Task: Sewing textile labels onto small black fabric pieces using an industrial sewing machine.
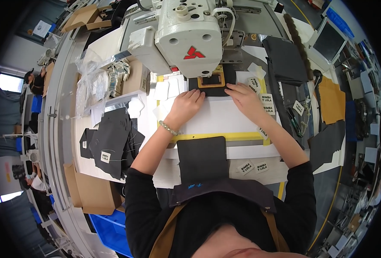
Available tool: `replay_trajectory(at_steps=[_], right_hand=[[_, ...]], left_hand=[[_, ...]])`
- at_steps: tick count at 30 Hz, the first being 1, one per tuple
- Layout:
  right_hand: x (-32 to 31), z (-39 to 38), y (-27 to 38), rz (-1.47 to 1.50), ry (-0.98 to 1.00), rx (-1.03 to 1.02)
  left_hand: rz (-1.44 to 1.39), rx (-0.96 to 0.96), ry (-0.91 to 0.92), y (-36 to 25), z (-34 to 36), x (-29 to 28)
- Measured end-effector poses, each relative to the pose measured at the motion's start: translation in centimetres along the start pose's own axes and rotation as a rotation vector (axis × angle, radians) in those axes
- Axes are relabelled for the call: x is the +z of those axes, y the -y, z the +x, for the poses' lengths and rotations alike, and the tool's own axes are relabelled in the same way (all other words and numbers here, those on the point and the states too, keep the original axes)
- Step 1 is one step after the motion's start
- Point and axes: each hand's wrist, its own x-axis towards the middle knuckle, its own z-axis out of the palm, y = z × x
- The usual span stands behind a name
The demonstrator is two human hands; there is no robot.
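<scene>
Sleeves (143, 195), both black, end near your elbows, which bend outward on either side of a dark panel (202, 159) set back from your hands toward your body. Your bare forearms angle forward and inward, a beaded bracelet (168, 128) circling the left wrist, over a white sheet (216, 118). Your left hand (186, 105) is palm down, fingers drawn together; whether it pinches anything, you cannot tell from here. Your right hand (244, 98) lies flatter, unclenched, fingers stretched inward, with white labels (266, 98) just outside it. Between your two sets of fingertips is the black piece (216, 92), its near edge touched from both sides. Just beyond your fingers, a yellow-edged frame (201, 84) sits on it, beneath the white machine head (186, 36).
</scene>
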Motion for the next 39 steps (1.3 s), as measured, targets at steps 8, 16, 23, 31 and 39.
replay_trajectory(at_steps=[8,16,23,31,39], right_hand=[[0.2,-0.1,0.4,-0.022,-0.001,0.008],[0.6,0.2,0.0,0.107,-0.013,0.051],[0.4,0.5,-0.3,0.13,-0.005,0.032],[0.3,0.1,-0.4,0.113,-0.002,0.021],[-1.4,-0.2,0.5,-0.038,-0.006,-0.044]], left_hand=[[-0.107,-0.202,-0.043,-0.3,-1.2,-1.2],[-0.251,-0.412,-0.014,0.5,-1.6,-2.9],[-0.28,-0.435,0.019,0.7,-1.9,-2.9],[-0.251,-0.405,0.038,0.7,-1.9,-2.8],[-0.149,-0.328,0.01,0.6,-2.2,-2.7]])
